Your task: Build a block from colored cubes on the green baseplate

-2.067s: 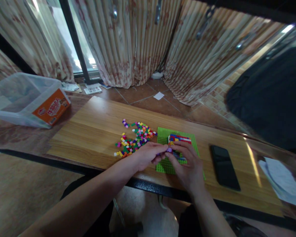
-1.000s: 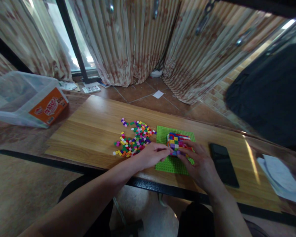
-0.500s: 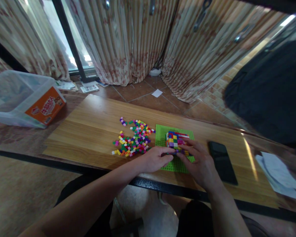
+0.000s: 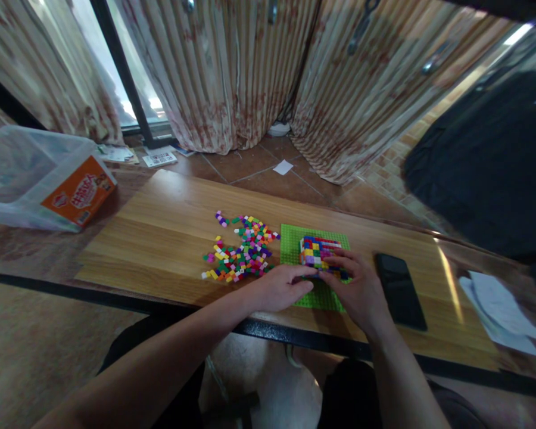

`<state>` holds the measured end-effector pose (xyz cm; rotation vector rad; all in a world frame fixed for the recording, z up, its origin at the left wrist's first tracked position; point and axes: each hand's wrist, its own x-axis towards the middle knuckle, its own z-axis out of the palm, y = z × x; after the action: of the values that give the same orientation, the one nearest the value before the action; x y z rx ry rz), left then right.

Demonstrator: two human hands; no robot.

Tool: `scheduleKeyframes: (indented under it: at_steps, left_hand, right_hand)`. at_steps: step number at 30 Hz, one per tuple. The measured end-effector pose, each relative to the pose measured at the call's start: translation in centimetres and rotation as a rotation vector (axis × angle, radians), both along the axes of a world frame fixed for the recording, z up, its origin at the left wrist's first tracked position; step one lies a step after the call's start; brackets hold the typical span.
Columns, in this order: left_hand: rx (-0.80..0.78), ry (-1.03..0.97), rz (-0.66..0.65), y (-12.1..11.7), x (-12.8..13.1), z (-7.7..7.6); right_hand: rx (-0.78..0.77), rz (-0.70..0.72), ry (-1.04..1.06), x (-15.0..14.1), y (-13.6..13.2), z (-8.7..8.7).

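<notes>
A block of small multicoloured toy building bricks [image 4: 312,250] stands on the green studded baseplate [image 4: 290,237]. My left hand [image 4: 280,289] lies at the near left of it, its index finger stretched to the block's near edge and its thumb apart. From the right, my right hand [image 4: 360,287] curves round the block, with fingers on its top right and the thumb at the near side. The fingers hide the block's right part. Several loose bricks [image 4: 250,249] are scattered on the wooden board left of the baseplate.
A black phone [image 4: 401,291] lies right of the baseplate on the wooden board [image 4: 161,238]. White papers [image 4: 502,310] are farther right. A clear plastic bin [image 4: 36,205] with an orange label [image 4: 78,193] stands at the far left. The table's dark front edge [image 4: 281,333] runs below my forearms.
Both hands have gone from holding a small purple piece above the baseplate to the block's near side. My left thumb has come away from its index finger. The view has shifted slightly.
</notes>
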<state>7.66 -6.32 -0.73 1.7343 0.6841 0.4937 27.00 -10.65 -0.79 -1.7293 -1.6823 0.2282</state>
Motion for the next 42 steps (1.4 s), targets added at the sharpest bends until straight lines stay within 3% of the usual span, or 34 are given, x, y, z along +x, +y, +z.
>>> scheduleKeyframes:
  at_steps: [5, 9, 13, 16, 19, 22, 29, 37, 42]
  left_hand:
    - [-0.033, -0.005, -0.012, 0.0, 0.1, -0.1]
    - [-0.160, -0.042, 0.036, -0.2, 0.0, 0.0]
    - [-0.446, -0.196, 0.147, 0.0, -0.3, 0.5]
    - [-0.722, -0.333, 0.236, 0.6, -0.7, 0.9]
    - [-0.965, -0.443, 0.247, 1.1, -0.9, 1.1]
    - [-1.079, -0.501, 0.239, 1.2, -0.9, 1.1]
    - [-1.077, -0.602, 0.147, 0.7, -0.7, 1.0]
    - [-1.103, -0.632, 0.116, 0.4, -0.6, 1.0]
    - [-0.937, -0.449, 0.156, 0.7, -1.1, 0.6]
  right_hand:
    - [-0.034, -0.005, 0.060, 0.0, 0.4, -0.1]
    - [-0.064, -0.003, 0.072, 0.2, 0.5, 0.1]
    - [-0.048, 0.009, 0.096, 0.0, 0.2, 0.7]
    - [0.066, 0.005, 0.120, -1.0, 0.0, 1.4]
    - [0.175, 0.083, 0.106, -2.6, -0.3, 2.0]
    - [0.175, 0.199, 0.060, -4.1, -0.5, 2.0]
    - [0.133, 0.266, -0.078, -5.6, -0.2, 1.3]
    - [0.078, 0.276, -0.018, -5.6, -0.2, 1.2]
    - [0.077, 0.237, 0.085, -4.9, -0.3, 1.5]
